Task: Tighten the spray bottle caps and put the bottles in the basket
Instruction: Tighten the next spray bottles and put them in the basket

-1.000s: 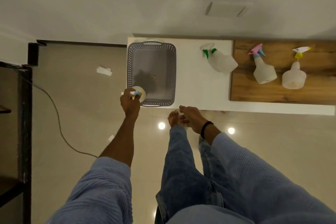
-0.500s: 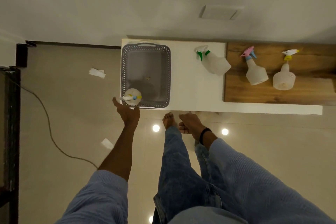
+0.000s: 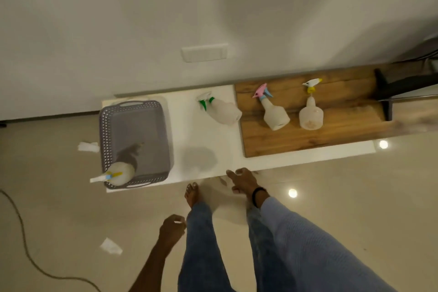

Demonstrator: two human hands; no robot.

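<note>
On the low shelf [image 3: 201, 140], one bottle [image 3: 119, 173] stands in the basket [image 3: 106, 130] while three [image 3: 224, 110] lie beyond both empty, loosely open hands [image 3: 244, 180], looking light, stiff and slick, best gripped at the neck.

Left hand [image 3: 171, 230] hangs loosely curled; right hand [image 3: 244, 180] reaches forward, empty.

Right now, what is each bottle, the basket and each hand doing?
Blue-yellow bottle: upright in the basket's near-left corner.
Green bottle: standing on the white top, outside the basket.
Pink bottle: standing on the wood board.
Yellow bottle: standing on the wood board.
Basket: holds one bottle.
Left hand: empty, loosely curled.
Right hand: empty, open.
</note>
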